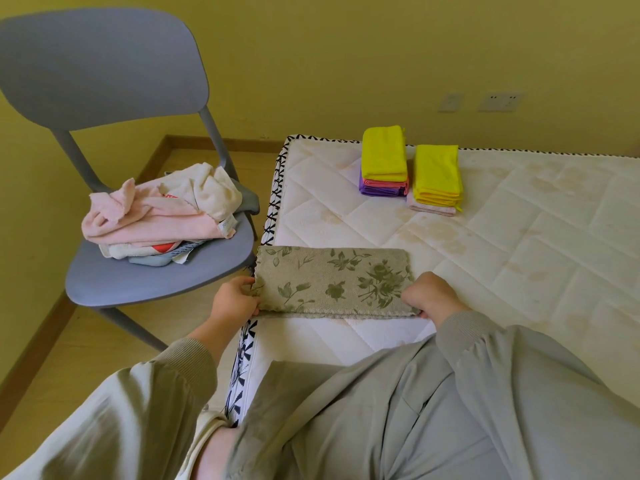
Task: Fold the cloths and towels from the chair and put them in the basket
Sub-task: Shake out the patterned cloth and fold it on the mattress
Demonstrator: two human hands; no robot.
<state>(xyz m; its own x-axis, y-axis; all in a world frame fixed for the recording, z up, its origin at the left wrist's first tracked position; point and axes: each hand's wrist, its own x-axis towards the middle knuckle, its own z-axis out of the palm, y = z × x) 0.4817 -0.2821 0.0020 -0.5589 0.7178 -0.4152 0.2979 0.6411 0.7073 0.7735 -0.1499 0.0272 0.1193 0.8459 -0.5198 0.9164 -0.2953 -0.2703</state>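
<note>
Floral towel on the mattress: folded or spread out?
Folded. The floral towel lies as a narrow strip with layered edges showing along its near side; left hand and right hand grip its ends.

Bright, even, diffuse light. Shadows faint and soft-edged. Wide-angle bending toward the frame edges, strongest on the chair (104, 64) at 10 o'clock. Wall sockets (499, 101) at 1 o'clock slightly blurred.

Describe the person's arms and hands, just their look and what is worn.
The left hand and right hand are bare, without gloves. Loose long sleeves in pale grey-green cover both arms, each ending in a ribbed cuff at the wrist.
</note>
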